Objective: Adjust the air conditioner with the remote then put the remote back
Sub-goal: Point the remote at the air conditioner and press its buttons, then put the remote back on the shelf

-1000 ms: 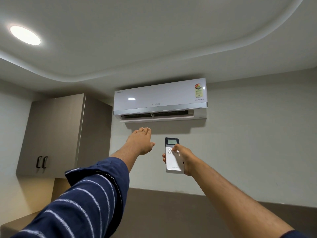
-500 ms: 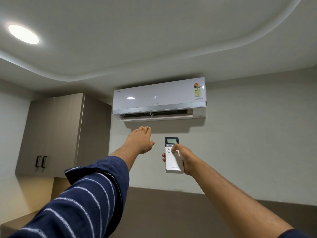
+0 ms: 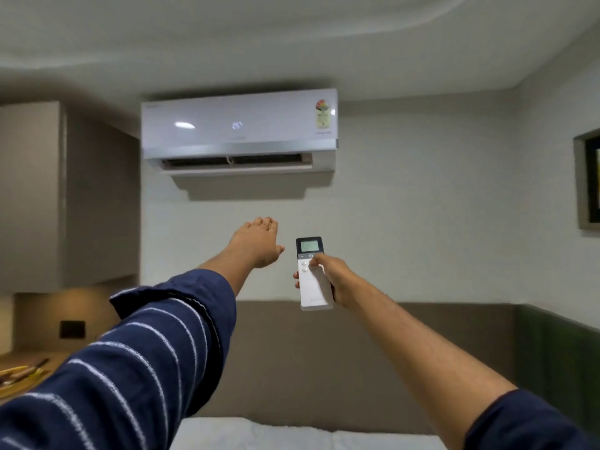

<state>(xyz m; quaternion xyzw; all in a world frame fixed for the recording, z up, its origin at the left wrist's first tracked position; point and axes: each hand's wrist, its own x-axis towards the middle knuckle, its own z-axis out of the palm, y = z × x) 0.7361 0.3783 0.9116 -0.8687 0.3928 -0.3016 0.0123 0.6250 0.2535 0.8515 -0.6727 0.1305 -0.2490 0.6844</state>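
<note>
A: Starting with the biggest thing, could we read any writing on the air conditioner (image 3: 239, 131)?

B: No. We saw a coloured rating sticker (image 3: 322, 114) at its right end and a small word below it, but everything was smeared. The lit "25" we had read half a second before was only a pale blur on the front panel.

A: What else had changed for us?

B: Our view had dropped and swung right. The round ceiling light was gone from view, and we now saw a white bed (image 3: 305, 435) at the bottom edge, a framed picture (image 3: 589, 181) cut off at the right, and the cabinet (image 3: 65, 193) cut off at the left, its handles out of view.

A: And our hands?

B: Much as before. Our left hand (image 3: 256, 240) was stretched flat toward the unit, fingers together and holding nothing. Our right hand (image 3: 331, 279) gripped the remote (image 3: 312, 274) upright below the unit, fingers wrapped behind it, thumb on the buttons under its grey screen. The screen's digits were too faint to read, and so was the mark near the remote's foot.
</note>
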